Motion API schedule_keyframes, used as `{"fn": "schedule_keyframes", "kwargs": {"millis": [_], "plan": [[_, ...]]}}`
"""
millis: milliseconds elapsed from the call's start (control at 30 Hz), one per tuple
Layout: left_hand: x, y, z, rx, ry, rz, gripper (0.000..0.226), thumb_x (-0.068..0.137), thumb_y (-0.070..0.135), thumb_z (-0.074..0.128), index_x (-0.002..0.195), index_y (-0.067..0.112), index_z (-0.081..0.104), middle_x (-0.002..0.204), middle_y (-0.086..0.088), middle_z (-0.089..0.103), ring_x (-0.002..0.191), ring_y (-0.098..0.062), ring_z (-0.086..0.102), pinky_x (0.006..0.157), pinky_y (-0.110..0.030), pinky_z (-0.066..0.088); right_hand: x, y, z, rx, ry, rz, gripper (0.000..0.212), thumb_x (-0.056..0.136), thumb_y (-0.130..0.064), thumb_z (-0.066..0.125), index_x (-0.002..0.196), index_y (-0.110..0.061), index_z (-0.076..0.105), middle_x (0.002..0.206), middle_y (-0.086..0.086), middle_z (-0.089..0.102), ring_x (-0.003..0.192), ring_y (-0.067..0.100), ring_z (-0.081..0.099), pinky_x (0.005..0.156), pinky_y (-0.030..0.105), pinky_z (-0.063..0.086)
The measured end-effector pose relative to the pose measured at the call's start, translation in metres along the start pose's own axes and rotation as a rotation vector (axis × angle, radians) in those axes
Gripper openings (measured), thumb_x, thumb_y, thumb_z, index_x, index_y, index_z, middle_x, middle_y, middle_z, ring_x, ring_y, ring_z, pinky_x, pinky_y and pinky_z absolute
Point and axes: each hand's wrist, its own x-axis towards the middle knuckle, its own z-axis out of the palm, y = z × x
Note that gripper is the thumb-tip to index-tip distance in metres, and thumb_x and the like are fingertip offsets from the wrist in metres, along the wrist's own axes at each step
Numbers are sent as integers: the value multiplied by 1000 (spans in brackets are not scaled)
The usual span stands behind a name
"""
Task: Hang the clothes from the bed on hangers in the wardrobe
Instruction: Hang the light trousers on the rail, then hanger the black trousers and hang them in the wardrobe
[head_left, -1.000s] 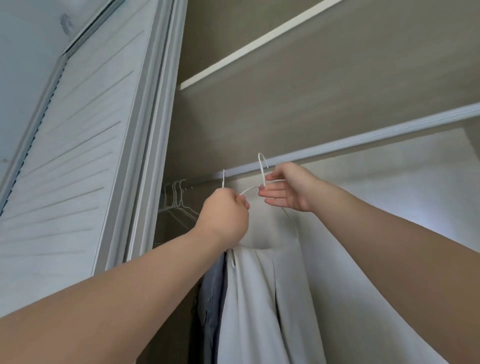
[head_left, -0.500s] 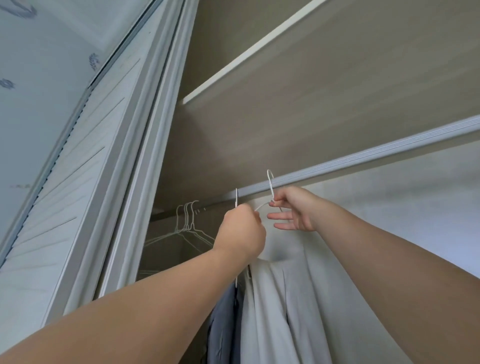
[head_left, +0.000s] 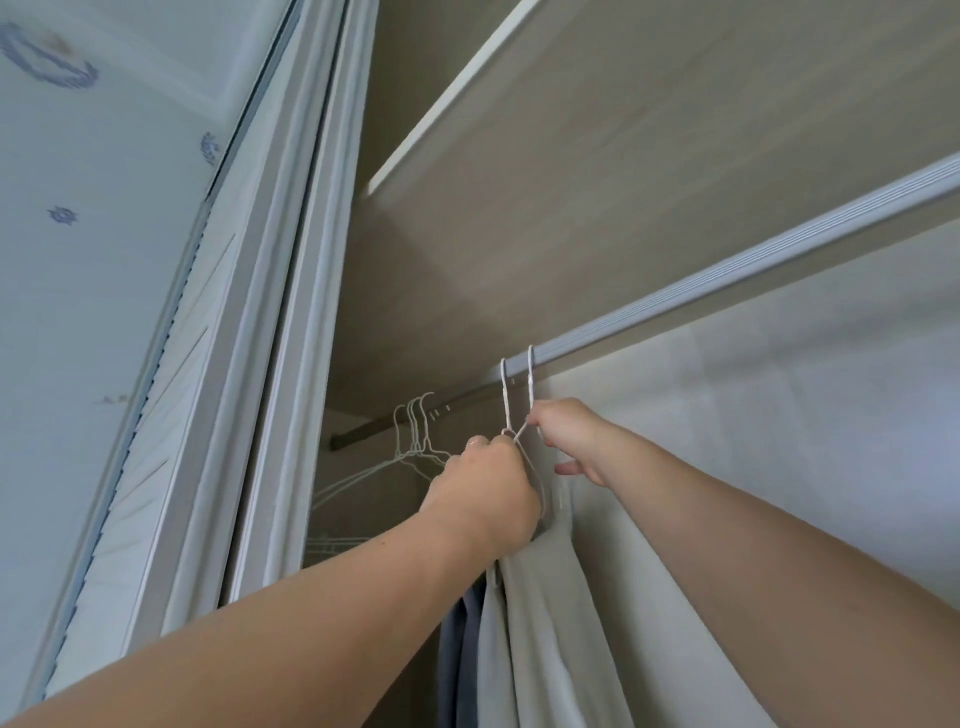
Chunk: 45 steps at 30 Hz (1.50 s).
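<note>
Two white wire hanger hooks (head_left: 531, 384) sit over the grey wardrobe rail (head_left: 727, 270). My left hand (head_left: 485, 493) grips the neck of the left hanger just below the rail. My right hand (head_left: 569, 436) pinches the neck of the right hanger. A pale grey-white garment (head_left: 550, 623) hangs below both hands, its top hidden behind my left hand. A blue-grey garment (head_left: 460, 649) hangs just to its left.
Several empty white wire hangers (head_left: 415, 436) hang farther left on the rail. A wooden shelf (head_left: 623, 130) runs above the rail. The louvred wardrobe door (head_left: 171, 415) and its frame stand at the left. A pale back wall (head_left: 779, 415) lies behind the rail.
Both hands have risen with the hangers. The two hooks, which were below and in front of the rail, now sit over it. The camera has tilted upward.
</note>
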Motion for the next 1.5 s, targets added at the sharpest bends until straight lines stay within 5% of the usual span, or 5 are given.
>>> {"fn": "schedule_keyframes", "kwargs": {"millis": [467, 767, 967, 1100, 1500], "plan": [[12, -11, 1, 230, -206, -115, 78, 96, 0, 43, 158, 6, -4, 159, -17, 27, 135, -35, 44, 107, -41, 45, 26, 8, 34, -75, -4, -58, 35, 96, -26, 43, 120, -10, 63, 99, 8, 59, 93, 26, 55, 92, 37, 47], [-33, -20, -28, 683, -4, 110, 66, 105, 47, 31, 159, 14, 11, 161, -7, 29, 147, -33, 23, 119, -53, 20, -30, 28, 11, -162, 3, -284, 42, 101, -27, 47, 143, -19, 49, 144, 3, 53, 130, 22, 49, 109, 33, 37], [-98, -42, -62, 703, 256, 291, 69, 100, 57, 25, 157, 19, 24, 162, -3, 29, 152, -29, 12, 124, -51, 10, -108, 32, -1, -344, 97, -465, 45, 102, -27, 48, 146, -27, 42, 143, 0, 52, 120, 18, 51, 91, 24, 38], [-160, -63, -80, 682, 279, 310, 72, 97, 60, 22, 154, 18, 33, 162, -6, 31, 153, -33, 13, 123, -56, 11, -167, 36, 8, -479, 130, -573, 51, 102, -34, 44, 151, -29, 32, 157, -7, 33, 144, 19, 28, 118, 44, 25], [-409, -180, -150, 604, 165, 59, 77, 99, 61, 25, 160, 16, 13, 168, -3, 10, 154, -33, -1, 123, -55, 4, -399, 15, 138, -668, -278, -754, 68, 96, -64, 22, 154, -42, -6, 163, -18, -13, 149, 11, -20, 120, 49, -7]]}}
